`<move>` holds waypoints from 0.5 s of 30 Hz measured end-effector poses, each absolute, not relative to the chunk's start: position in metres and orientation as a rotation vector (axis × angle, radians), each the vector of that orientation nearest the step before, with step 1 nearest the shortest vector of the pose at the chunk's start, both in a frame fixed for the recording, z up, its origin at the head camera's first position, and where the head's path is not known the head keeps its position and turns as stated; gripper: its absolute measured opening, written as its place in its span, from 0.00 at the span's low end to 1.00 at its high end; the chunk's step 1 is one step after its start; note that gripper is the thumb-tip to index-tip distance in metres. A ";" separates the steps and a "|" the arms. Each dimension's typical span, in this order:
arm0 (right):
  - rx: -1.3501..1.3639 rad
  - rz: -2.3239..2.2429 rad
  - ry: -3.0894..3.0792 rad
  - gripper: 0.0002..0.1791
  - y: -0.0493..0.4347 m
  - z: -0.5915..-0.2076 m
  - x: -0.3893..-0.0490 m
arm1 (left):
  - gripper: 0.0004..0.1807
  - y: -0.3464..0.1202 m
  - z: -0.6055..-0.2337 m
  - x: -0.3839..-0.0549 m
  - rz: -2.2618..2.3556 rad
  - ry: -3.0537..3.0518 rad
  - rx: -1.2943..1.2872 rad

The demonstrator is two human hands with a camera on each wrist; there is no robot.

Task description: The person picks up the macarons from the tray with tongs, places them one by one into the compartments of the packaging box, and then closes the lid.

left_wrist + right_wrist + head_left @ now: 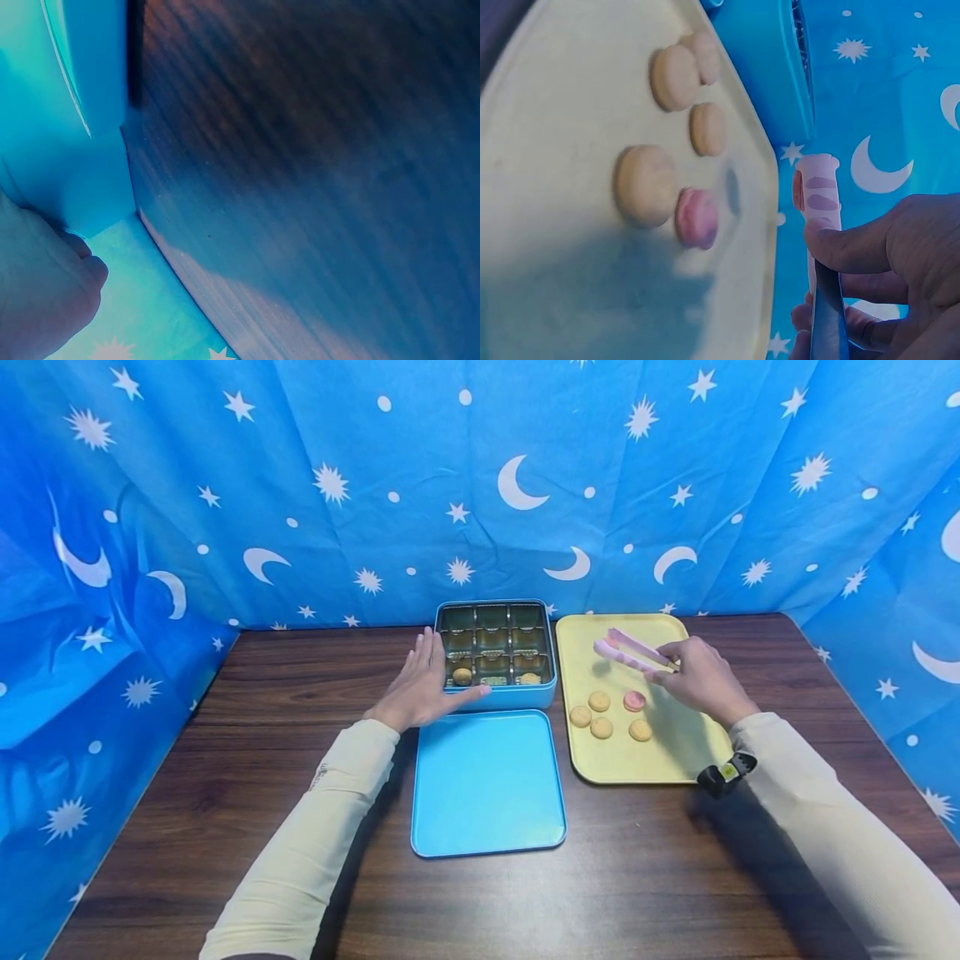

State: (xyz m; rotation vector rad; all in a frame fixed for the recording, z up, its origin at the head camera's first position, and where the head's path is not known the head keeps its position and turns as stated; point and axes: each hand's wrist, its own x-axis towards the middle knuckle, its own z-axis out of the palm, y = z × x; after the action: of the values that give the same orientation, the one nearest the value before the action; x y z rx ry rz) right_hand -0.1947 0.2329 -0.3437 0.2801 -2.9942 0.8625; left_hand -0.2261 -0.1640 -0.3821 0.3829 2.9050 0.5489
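Observation:
My left hand lies with straight fingers along the left side of a blue tin, its thumb along the front rim. Inside the tin is a divided insert; a brown macaron sits in the front left compartment and a yellowish one in the front right. Over the yellow tray, my right hand grips pink tongs. Something pink shows between their tips, mostly hidden. Below, a pink macaron and several tan macarons lie on the tray.
The blue lid lies flat on the wooden table, in front of the tin. Right of the tin stands the tray. A blue curtain with moons and stars closes off the back and both sides.

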 end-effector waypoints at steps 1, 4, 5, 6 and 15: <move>0.282 0.865 -2.992 0.16 0.231 -0.342 -0.196 | 0.72 -0.164 -0.382 -0.226 0.547 2.907 0.382; 0.290 0.872 -2.987 0.16 0.224 -0.337 -0.198 | 0.72 -0.165 -0.382 -0.226 0.544 2.908 0.377; 0.292 0.876 -2.986 0.17 0.221 -0.335 -0.198 | 0.72 -0.165 -0.382 -0.226 0.547 2.908 0.375; 0.290 0.882 -2.989 0.17 0.219 -0.334 -0.199 | 0.72 -0.165 -0.382 -0.226 0.548 2.908 0.374; 0.348 0.907 -2.960 0.15 0.197 -0.326 -0.205 | 0.72 -0.164 -0.382 -0.226 0.561 2.903 0.380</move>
State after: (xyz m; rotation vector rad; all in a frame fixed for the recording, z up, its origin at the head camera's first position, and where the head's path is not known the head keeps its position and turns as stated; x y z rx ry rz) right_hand -0.2053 0.1971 -0.3256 0.3476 -2.9598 0.9067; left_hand -0.2259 -0.1638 -0.3817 0.3799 2.9028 0.5605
